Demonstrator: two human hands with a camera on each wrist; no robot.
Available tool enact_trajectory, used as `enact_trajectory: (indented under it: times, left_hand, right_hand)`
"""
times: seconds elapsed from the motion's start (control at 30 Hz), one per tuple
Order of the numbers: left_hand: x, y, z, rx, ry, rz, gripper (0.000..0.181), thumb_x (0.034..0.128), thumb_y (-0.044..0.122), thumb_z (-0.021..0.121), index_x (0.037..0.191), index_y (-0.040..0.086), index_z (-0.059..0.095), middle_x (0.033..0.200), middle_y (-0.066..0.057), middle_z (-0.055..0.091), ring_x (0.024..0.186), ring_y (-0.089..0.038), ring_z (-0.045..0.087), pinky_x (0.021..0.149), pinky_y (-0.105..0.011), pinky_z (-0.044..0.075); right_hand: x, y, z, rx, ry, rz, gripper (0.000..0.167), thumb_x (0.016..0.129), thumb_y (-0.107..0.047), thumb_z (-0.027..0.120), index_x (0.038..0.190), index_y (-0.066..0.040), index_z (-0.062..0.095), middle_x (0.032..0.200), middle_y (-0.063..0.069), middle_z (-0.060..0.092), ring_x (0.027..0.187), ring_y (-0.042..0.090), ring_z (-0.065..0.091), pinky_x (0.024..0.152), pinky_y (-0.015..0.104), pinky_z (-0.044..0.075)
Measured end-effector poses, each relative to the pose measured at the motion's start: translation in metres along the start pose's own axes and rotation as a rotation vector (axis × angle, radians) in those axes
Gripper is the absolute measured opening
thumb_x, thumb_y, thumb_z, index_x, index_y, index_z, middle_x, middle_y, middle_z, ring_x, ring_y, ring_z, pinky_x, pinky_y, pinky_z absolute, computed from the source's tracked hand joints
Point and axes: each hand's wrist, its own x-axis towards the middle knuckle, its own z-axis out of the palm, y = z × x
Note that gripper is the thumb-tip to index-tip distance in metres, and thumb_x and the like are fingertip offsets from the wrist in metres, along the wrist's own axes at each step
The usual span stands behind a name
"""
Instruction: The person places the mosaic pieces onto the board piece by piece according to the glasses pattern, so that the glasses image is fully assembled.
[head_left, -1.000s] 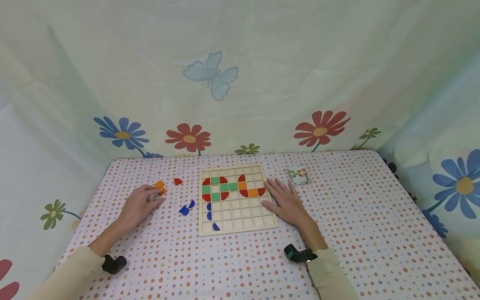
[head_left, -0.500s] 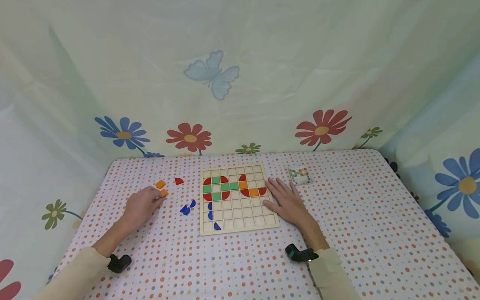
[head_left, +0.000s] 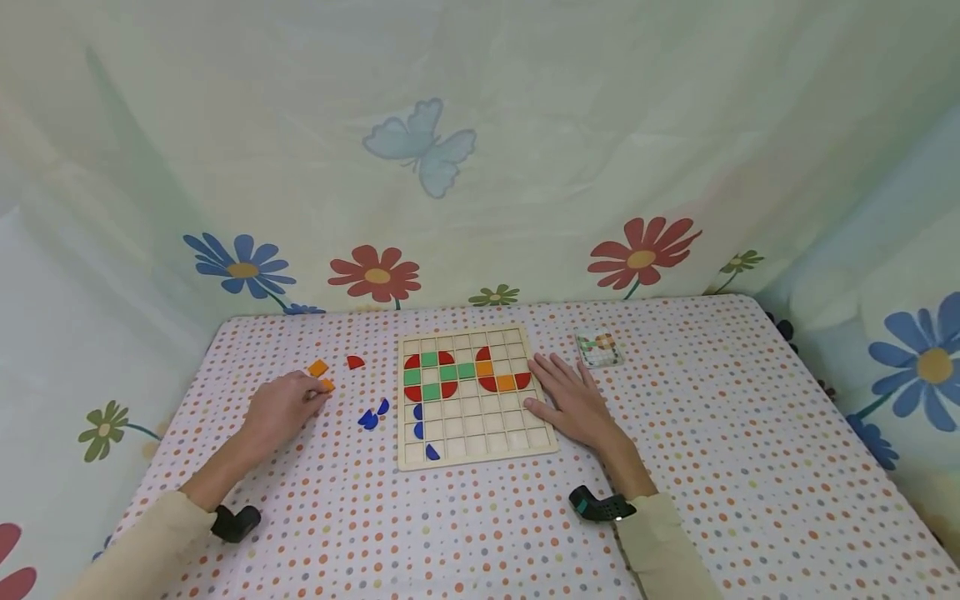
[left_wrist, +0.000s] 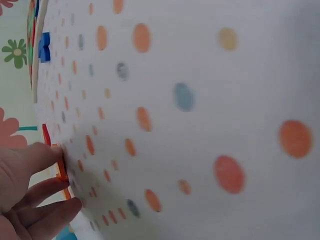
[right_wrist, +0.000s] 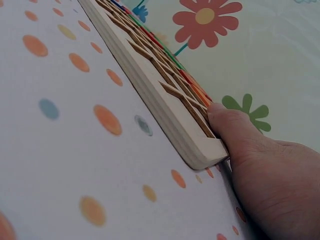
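At the left of the table my left hand (head_left: 279, 414) pinches a small orange square tile (head_left: 328, 385) between thumb and fingers. The left wrist view shows that tile (left_wrist: 61, 167) at the fingertips, close to the cloth. Just beyond it lies a second orange tile (head_left: 318, 368). My right hand (head_left: 573, 404) lies with spread, straight fingers along the right edge of a wooden grid board (head_left: 480, 429); its thumb (right_wrist: 227, 120) rests on the rim in the right wrist view. Green squares, red quarter-circles, orange squares and blue pieces sit in some of the board's cells.
A red quarter-circle (head_left: 355, 362) lies behind the orange tiles. Several blue pieces (head_left: 369, 419) lie between my left hand and the board. A small pattern card (head_left: 598, 347) is beyond my right hand. The dotted cloth (head_left: 465, 533) covers the table.
My left hand's fingers have drawn one orange tile slightly toward me, apart from the other, and now pinch it. The right hand stays at the board's edge.
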Motion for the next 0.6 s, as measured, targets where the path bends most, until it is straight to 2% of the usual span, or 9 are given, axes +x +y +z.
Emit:
enact_trajectory:
  times: [0.1,0.17,0.27,0.37,0.6]
  left_hand:
    - [0.005,0.005,-0.002,-0.018,0.009,0.017,0.015,0.0834,0.019,0.076,0.091,0.006,0.075,0.083,-0.007,0.069,0.063,-0.013,0.057,0.052,-0.024,0.043]
    - [0.012,0.016,-0.003,-0.044,0.02,0.035,0.015,0.0833,0.02,0.076,0.092,0.007,0.074,0.087,-0.006,0.069,0.071,-0.017,0.063,0.057,-0.027,0.049]
    - [0.027,0.042,-0.002,-0.091,0.024,0.082,0.015,0.084,0.02,0.075,0.095,0.01,0.074,0.094,-0.005,0.071,0.083,-0.02,0.067,0.066,-0.031,0.055]
    - [0.045,0.072,0.003,-0.144,-0.002,0.145,0.017,0.0857,0.022,0.074,0.1,0.013,0.074,0.098,-0.004,0.072,0.088,-0.02,0.067,0.07,-0.031,0.055]
    - [0.087,0.132,0.022,-0.176,-0.051,0.351,0.015,0.0878,0.025,0.072,0.1,0.016,0.074,0.101,-0.001,0.073,0.077,-0.016,0.064,0.06,-0.022,0.047]
  right_hand:
    - [0.0,-0.001,0.0,-0.007,-0.009,-0.005,0.071,0.093,-0.048,0.057,0.152,-0.015,0.034,0.159,0.008,0.031,0.149,0.034,0.023,0.119,0.061,0.005]
    - [0.0,-0.002,0.0,-0.014,-0.012,-0.001,0.071,0.093,-0.048,0.057,0.152,-0.015,0.034,0.159,0.008,0.031,0.149,0.034,0.023,0.119,0.061,0.005]
    - [0.0,-0.002,-0.002,-0.016,-0.01,0.008,0.071,0.092,-0.047,0.057,0.152,-0.016,0.034,0.159,0.008,0.031,0.149,0.034,0.023,0.119,0.061,0.005]
    - [0.0,-0.002,-0.003,-0.01,-0.006,0.004,0.071,0.093,-0.047,0.057,0.152,-0.015,0.034,0.159,0.008,0.031,0.148,0.034,0.023,0.119,0.061,0.005]
    - [-0.001,-0.001,-0.004,0.007,-0.009,-0.008,0.071,0.093,-0.048,0.056,0.152,-0.016,0.033,0.159,0.008,0.031,0.149,0.033,0.022,0.118,0.063,0.006]
